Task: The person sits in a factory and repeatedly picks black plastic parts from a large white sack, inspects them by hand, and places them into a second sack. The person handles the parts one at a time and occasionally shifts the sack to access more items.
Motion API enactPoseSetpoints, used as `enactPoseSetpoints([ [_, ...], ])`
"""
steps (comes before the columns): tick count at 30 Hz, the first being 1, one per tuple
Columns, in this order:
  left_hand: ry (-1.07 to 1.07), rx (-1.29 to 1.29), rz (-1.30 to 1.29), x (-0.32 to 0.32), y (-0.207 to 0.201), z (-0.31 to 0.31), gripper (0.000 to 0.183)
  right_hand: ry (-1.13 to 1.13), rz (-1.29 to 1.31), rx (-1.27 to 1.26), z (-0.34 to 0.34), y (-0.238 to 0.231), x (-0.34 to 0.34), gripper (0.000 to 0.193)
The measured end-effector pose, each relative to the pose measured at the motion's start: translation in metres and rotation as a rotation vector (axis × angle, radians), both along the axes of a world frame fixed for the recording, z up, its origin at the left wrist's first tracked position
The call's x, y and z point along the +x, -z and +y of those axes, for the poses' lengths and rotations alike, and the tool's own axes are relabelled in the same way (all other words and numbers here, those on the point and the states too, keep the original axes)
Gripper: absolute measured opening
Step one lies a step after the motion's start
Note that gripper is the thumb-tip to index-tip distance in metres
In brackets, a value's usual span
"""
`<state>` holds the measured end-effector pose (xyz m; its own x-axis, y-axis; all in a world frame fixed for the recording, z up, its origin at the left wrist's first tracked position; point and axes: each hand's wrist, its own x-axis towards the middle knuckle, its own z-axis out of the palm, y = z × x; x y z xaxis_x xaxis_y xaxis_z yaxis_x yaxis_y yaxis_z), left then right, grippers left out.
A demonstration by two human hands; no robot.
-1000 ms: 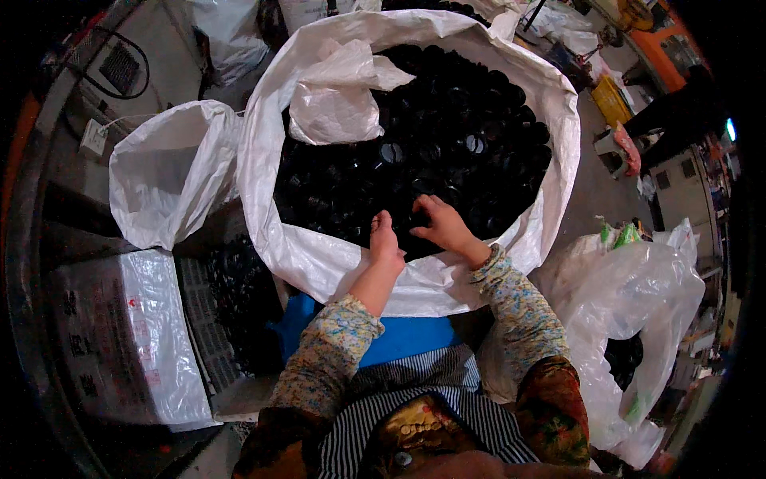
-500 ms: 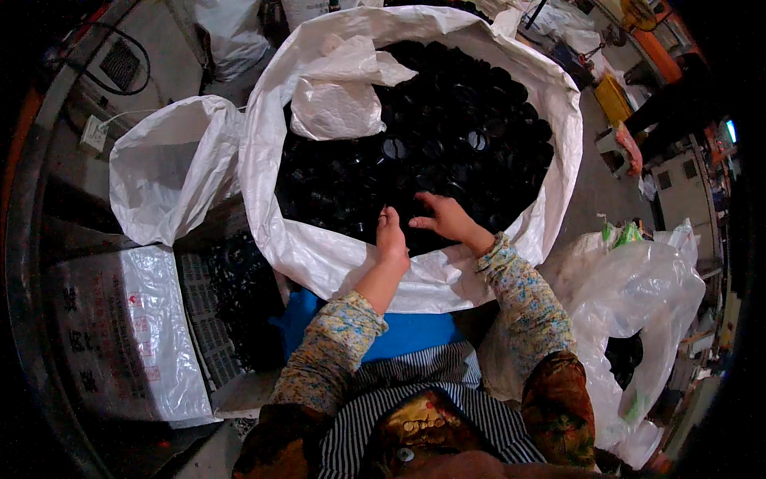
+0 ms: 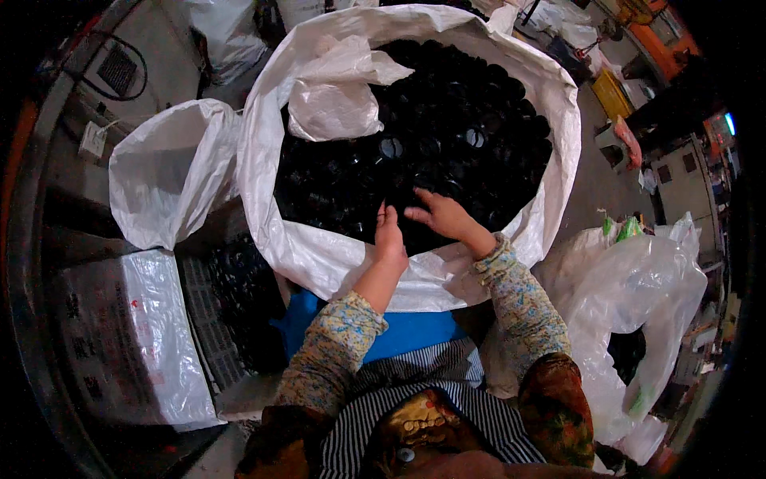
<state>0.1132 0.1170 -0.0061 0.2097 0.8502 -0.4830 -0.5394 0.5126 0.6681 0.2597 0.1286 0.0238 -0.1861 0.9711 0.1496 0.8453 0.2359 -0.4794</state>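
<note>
Black round pieces (image 3: 471,104) fill the big white sack (image 3: 562,144), from the far edge of its mouth down to the near edge. Both hands are over the near edge, about mid-width, wrists above the rolled rim.

Left hand (image 3: 389,243): fingers point at the far edge, close together, side of the hand up. Pieces lie right beyond and beside the fingertips. Contact: can't tell.

Right hand (image 3: 448,219): comes in from the near right, points left. Thumb and forefinger a little apart, other fingers folded under. Pieces sit just past the forefinger and in the dark gap between the two hands. Can't tell whether either hand holds one; black on black there, no outlines.

Two pieces read clearly as discs with a grey sheen: one disc (image 3: 391,148) beyond the left fingertips, another disc (image 3: 475,138) toward the right edge. Most of the rest merges into one dark mass.

White pouch (image 3: 335,110) lies on the pieces near the far left edge and hides those below; contents not visible. Smaller white sack (image 3: 171,172) stands open outside the left edge, bottom out of sight. Clear plastic bag (image 3: 646,287) off the right edge shows something dark through its opening, kind unclear.
</note>
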Motion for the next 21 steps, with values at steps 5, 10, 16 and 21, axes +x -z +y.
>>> enactPoseSetpoints([
  [5,0.028,-0.117,-0.042,0.001,-0.008,0.002,0.055,-0.145,0.037,-0.225,0.001,-0.016,0.007,0.068],
  [10,0.067,-0.203,0.104,0.000,-0.026,0.000,0.057,-0.158,0.042,-0.330,0.001,-0.028,0.011,0.071],
  [16,0.077,-0.074,0.095,0.004,-0.019,-0.002,0.060,0.171,0.280,-0.535,-0.007,-0.038,0.006,0.065],
  [21,-0.068,0.593,0.502,0.000,-0.033,-0.013,0.051,0.176,0.488,-0.039,-0.046,-0.088,0.016,0.070],
])
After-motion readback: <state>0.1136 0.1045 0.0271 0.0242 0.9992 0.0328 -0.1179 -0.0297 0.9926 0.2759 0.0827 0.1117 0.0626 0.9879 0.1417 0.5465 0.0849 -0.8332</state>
